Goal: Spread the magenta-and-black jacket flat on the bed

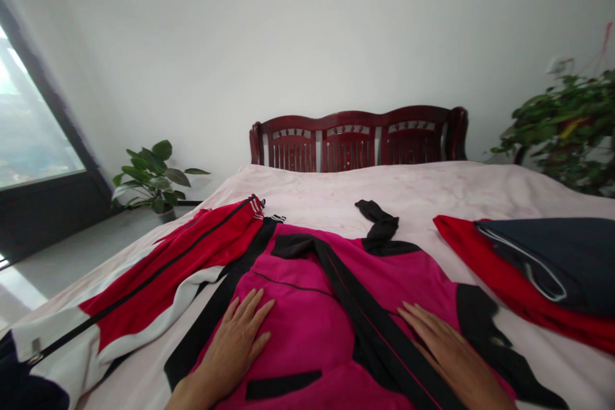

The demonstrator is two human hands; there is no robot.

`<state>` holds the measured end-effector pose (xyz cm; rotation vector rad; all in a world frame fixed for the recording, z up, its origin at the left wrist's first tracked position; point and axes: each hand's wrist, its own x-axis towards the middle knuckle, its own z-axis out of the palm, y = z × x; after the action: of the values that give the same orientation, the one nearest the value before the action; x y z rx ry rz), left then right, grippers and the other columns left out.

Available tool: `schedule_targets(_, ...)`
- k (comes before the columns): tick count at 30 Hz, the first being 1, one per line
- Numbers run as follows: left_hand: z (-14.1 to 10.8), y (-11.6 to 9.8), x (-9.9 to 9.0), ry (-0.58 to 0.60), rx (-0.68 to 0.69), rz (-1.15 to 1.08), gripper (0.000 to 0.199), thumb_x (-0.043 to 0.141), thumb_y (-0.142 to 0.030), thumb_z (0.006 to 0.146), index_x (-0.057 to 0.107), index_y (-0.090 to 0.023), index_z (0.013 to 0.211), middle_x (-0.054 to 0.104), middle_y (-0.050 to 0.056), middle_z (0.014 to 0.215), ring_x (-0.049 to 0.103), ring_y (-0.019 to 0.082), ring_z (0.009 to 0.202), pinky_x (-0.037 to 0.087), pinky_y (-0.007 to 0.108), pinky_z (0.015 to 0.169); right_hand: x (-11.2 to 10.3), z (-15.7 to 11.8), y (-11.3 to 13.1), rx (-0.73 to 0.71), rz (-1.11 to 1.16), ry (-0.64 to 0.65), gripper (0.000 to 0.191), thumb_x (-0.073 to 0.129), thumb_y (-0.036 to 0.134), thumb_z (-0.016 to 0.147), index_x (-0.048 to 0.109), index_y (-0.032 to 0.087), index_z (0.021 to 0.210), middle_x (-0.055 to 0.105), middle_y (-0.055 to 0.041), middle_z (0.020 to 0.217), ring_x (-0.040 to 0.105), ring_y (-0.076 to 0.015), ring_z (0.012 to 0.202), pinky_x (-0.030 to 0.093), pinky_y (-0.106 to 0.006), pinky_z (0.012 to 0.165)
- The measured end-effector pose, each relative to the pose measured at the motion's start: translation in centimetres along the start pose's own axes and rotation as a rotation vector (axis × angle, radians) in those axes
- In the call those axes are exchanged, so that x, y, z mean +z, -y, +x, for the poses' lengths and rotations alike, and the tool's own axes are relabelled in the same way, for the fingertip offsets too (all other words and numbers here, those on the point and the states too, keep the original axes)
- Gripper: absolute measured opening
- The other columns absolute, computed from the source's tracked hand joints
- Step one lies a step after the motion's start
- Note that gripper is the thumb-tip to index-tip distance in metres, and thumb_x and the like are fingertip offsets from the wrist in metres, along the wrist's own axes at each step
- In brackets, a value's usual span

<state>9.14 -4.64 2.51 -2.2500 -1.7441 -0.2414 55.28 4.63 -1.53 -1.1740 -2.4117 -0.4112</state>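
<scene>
My left hand [235, 347] lies flat on a magenta jacket with black trim [298, 314], fingers spread. My right hand [444, 352] rests palm down on the same jacket, near its black-trimmed right side. Neither hand grips the cloth. A black sleeve end [379, 221] sticks out at the jacket's far edge. To the left lies a red and white track jacket [163, 275] with a black zip line. A folded red and navy garment [542, 262] sits to the right.
All the garments lie on a bed with a pale pink cover [365, 192] and a dark red wooden headboard [358, 139]. A potted plant [156, 178] stands on the floor at the left, a leafy plant [567, 134] at the right, and a window [33, 122] beyond.
</scene>
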Motion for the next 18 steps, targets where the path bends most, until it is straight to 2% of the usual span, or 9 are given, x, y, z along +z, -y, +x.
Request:
schedule_targets(9,0.02,0.05,0.18,-0.027,0.004,-0.007,0.061,0.05,-0.039,0.094,0.028,-0.038,0.151,0.043,0.002,0.154,0.043,0.027,0.139,0.036,0.049,0.113,0.14,-0.18,0.02,0.014,-0.009,0.008,0.047,0.047,0.037,0.093,0.055,0.028,0.139,0.057,-0.0039,0.14,0.058,-0.0238,0.124,0.053,-0.039,0.099)
schedule_targets(18,0.06,0.07,0.14,-0.003,0.001,-0.005,0.061,0.05,-0.037,0.094,0.028,-0.038,0.151,0.042,0.003,0.155,0.041,0.027,0.14,0.036,0.049,0.113,0.03,-0.11,0.03,0.013,-0.015,0.008,0.046,0.045,0.037,0.094,0.056,0.027,0.138,0.058,-0.0042,0.139,0.059,-0.0239,0.123,0.054,-0.04,0.099)
